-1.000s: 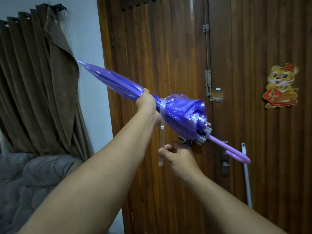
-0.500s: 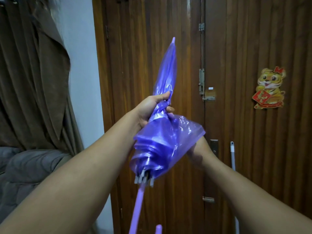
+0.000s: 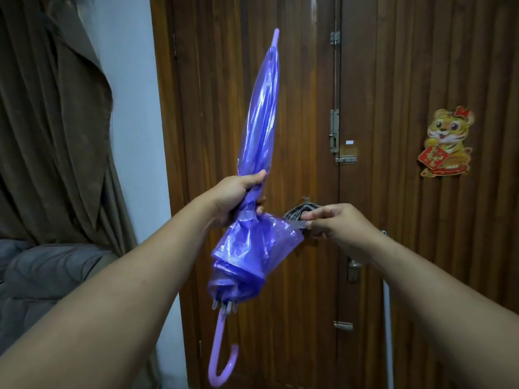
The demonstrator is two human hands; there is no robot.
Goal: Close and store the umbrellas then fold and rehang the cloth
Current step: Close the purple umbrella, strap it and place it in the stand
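Head cam, so everything's seen from above the arms. Purple umbrella (image 3: 259, 153) is shut and held nearly upright at frame center, tip toward 12 o'clock, hooked handle (image 3: 222, 357) hanging down at 6. Left hand (image 3: 238, 197) is wrapped tight round the canopy at its waist, approx where the tie strap sits. Imo that's why the top half looks slim and the bottom half still balloons out, bc the squeeze only tames the folds above it.

Right hand (image 3: 334, 223), at 3 o'clock from the left one, is pinching the clear strap end (image 3: 299, 224) and pulling it out sideways, away from the canopy. Prob to wrap it round and fasten it. There's also sth dark and striped (image 3: 302, 213) tucked under those fingers, can't tell what it is tbh.

Holding it tip-up likely keeps the loose skirt hanging so the strap can go round cleanly.

Containers: none in view, no stand or bin w/ anything in it, so no idea where it gets stored. Cloth isn't identifiable either. Behind: wooden door (image 3: 252, 80), tiger sticker (image 3: 446, 141) at 3 o'clock, brown curtain (image 3: 56, 122) at 9.
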